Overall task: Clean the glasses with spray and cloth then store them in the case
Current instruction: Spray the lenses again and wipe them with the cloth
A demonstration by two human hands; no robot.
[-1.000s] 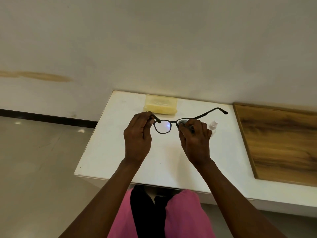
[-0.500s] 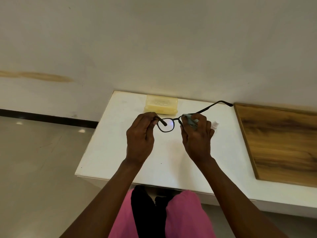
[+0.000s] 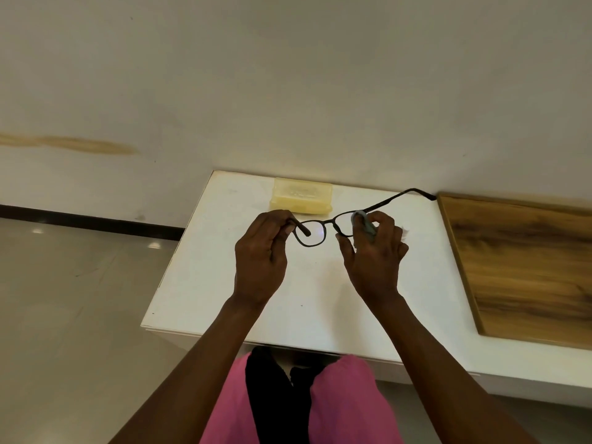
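- The glasses [image 3: 312, 233] are held in the air above the white desk [image 3: 205, 277], nearer than the yellow case [image 3: 301, 195].
- The left hand [image 3: 261, 257] is closed, pinching the left end of the frame where the folded temple shows.
- The right hand [image 3: 373, 251] is closed on a pale cloth [image 3: 363, 221], pressing it against the right lens; the lens is mostly hidden by cloth and fingers.
- The right temple juts out past the case, its tip reaching toward the wooden board [image 3: 525, 267].
- The case lies shut at the desk's far edge, against the wall [image 3: 288, 75].
- The desk between the case and the near edge is bare under the hands.
- Left of the case the desk ends in a straight edge, with floor [image 3: 70, 299] beyond.
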